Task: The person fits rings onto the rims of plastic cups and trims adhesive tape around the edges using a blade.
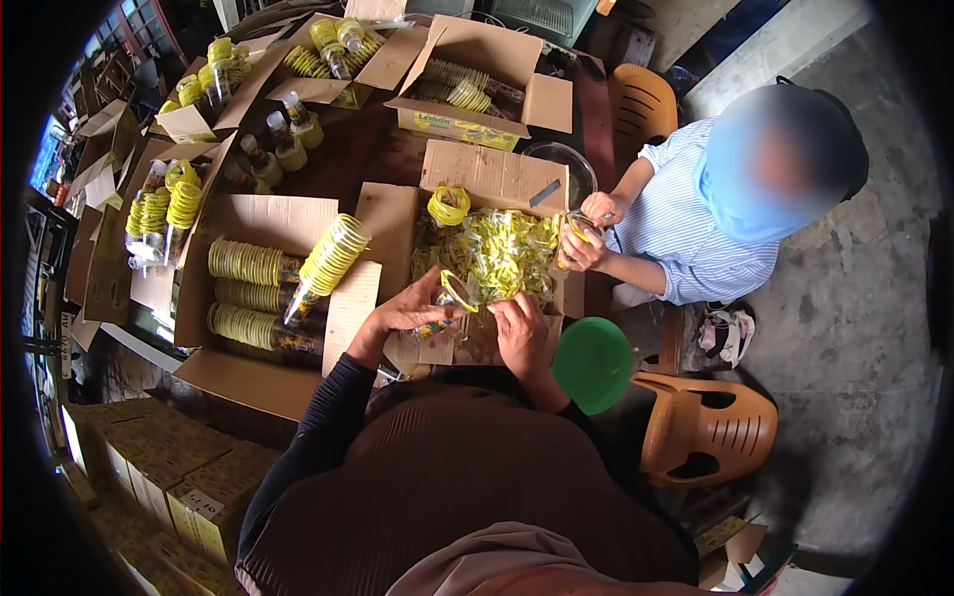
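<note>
My left hand [405, 306] is wrapped around a clear plastic cup with a yellow rim [459, 290], tilted so its mouth faces right. Colourful print shows low on the cup's side. Just right of the cup, my right hand [523, 336] has its fingers bent and drawn together; what they hold, if anything, is too small to make out. Both hands are over the near side of an open cardboard box [487, 171] filled with small yellow packets [512, 248]. A few yellow-rimmed rings or cups [449, 206] lie nested at the box's far left corner.
Across the box's right side, a co-worker [715, 214] handles another cup. Left stands a carton [260, 207] of stacked yellow-rimmed cups, one stack [335, 255] leaning on top. More cartons [482, 50] line the back. A green basin [593, 366] and orange chair [708, 429] are at my right.
</note>
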Demonstrator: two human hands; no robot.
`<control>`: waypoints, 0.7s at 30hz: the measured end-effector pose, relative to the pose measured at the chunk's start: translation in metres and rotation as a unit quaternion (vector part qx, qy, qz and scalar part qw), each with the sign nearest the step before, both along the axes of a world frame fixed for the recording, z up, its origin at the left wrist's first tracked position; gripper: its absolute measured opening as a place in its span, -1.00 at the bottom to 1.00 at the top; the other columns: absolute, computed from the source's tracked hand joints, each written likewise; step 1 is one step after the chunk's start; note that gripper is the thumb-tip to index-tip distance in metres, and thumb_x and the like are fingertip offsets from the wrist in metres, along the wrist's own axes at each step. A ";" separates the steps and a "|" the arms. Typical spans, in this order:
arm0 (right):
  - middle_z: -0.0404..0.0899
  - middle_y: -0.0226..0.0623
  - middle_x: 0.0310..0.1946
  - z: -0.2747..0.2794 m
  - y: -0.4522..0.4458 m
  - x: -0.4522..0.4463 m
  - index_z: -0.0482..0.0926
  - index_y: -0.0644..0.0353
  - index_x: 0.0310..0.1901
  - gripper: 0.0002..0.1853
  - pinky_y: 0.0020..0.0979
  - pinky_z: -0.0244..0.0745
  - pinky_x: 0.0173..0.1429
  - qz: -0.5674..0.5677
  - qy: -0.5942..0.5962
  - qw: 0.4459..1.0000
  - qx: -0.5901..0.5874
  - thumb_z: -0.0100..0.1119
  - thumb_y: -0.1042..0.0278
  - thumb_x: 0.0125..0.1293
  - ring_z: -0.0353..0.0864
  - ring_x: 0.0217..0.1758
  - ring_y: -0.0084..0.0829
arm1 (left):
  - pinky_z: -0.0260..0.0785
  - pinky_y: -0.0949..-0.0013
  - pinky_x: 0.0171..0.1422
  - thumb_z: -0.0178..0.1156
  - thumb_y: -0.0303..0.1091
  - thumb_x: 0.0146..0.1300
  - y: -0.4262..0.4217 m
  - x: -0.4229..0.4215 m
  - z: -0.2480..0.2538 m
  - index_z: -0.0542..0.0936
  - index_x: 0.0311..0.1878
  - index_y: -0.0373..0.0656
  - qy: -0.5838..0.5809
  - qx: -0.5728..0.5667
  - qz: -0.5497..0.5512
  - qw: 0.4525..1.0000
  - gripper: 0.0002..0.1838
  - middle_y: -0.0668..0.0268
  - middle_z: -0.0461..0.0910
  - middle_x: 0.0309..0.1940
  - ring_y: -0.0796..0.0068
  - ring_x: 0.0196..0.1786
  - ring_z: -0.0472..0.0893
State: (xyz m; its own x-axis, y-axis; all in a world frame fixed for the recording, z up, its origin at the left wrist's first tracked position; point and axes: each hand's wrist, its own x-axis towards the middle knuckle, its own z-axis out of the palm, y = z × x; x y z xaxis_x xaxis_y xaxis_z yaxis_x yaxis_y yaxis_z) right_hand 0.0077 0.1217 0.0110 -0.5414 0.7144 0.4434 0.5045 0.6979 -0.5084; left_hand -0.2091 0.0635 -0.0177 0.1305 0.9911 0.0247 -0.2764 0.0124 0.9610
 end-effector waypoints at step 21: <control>0.43 -0.32 -0.41 0.030 -0.010 0.021 0.62 0.15 -0.34 -0.94 -0.23 0.38 -0.14 0.026 -0.057 0.998 0.019 0.28 0.48 0.13 0.49 -0.25 -0.24 | 0.48 0.06 0.04 0.44 0.14 -0.02 -0.008 0.013 0.044 0.34 0.18 -0.43 0.502 0.080 0.077 0.858 -0.08 -0.19 0.54 -0.06 -0.14 -0.03 0.59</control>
State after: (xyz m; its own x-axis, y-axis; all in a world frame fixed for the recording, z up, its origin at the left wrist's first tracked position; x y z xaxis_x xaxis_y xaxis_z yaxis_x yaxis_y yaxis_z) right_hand 0.0284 0.1118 0.0406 -0.6254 0.6682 0.4031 0.5209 0.7421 -0.4219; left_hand -0.1956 0.0559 0.0260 0.0334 0.9929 0.1139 0.7042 -0.1042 0.7023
